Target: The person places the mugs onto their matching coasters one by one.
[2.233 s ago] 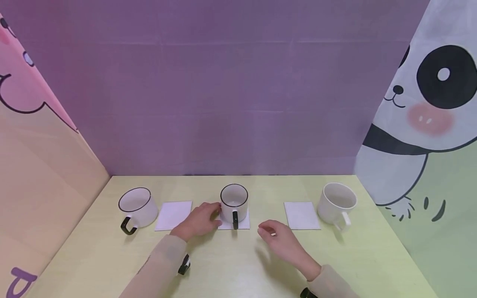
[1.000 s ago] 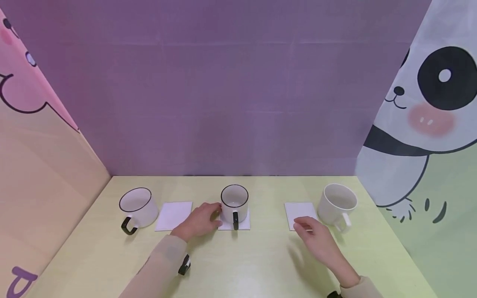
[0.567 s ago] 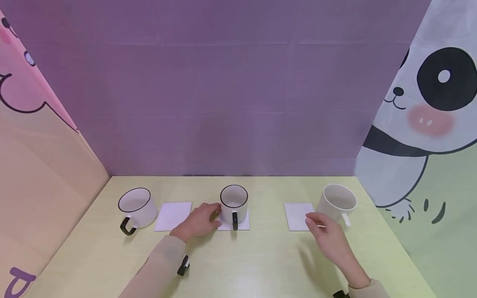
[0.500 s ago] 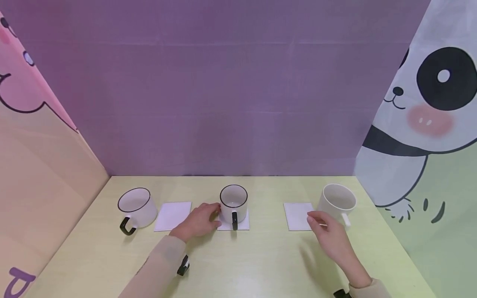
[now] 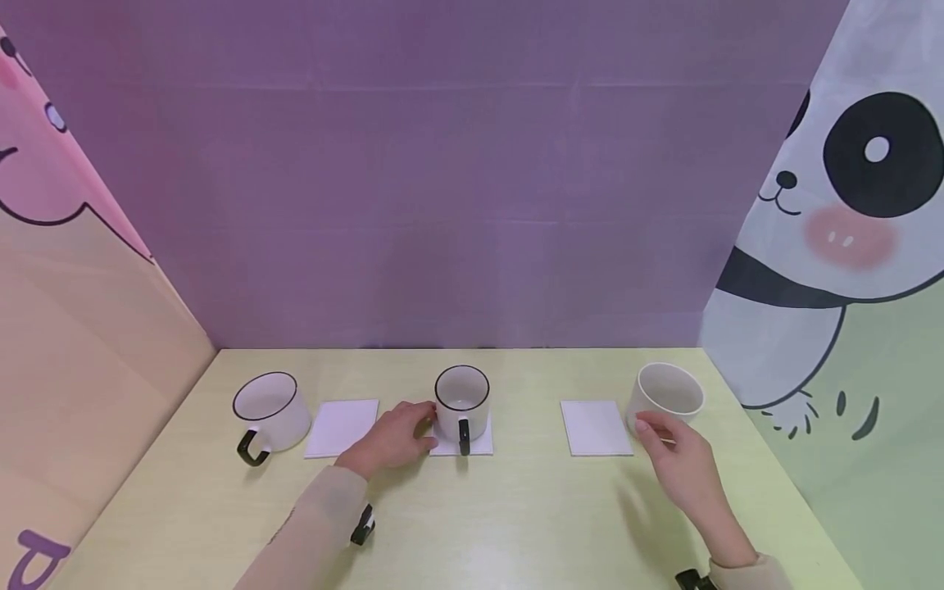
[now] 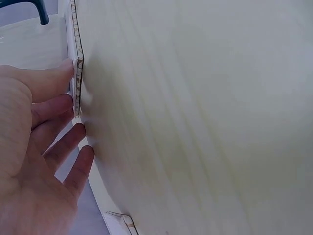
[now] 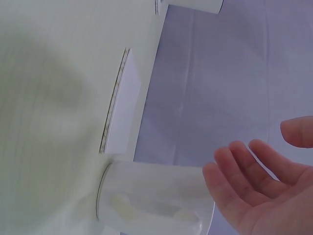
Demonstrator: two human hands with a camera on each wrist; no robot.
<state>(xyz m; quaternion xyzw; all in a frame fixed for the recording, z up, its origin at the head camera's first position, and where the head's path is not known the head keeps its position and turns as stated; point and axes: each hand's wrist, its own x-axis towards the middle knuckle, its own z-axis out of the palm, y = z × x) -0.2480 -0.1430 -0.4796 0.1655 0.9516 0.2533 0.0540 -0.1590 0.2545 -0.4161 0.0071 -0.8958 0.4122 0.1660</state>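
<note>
My left hand (image 5: 393,437) rests beside the middle square white coaster (image 5: 483,445), which bears an upright white mug (image 5: 463,418) with a black rim and black handle. In the left wrist view the thumb and a fingertip touch the edge of that coaster (image 6: 77,73), and the other fingers are loosely spread. At the right, my right hand (image 5: 682,467) hovers before a plain white mug (image 5: 667,392) and hides its handle. Its fingers are loosely bent with a gap to the thumb. In the right wrist view this hand (image 7: 264,191) appears apart from the mug (image 7: 151,191).
Left on the table (image 5: 457,524) stands another white mug (image 5: 283,418) with black rim and handle, close to a white coaster (image 5: 342,428). A further coaster (image 5: 597,428) lies just left of the plain mug. A purple backdrop (image 5: 457,180) rises behind the table's far edge.
My right hand has moved rightward from near the middle mug, past the right coaster, to the front of the plain white mug. The left hand and the mugs have stayed put.
</note>
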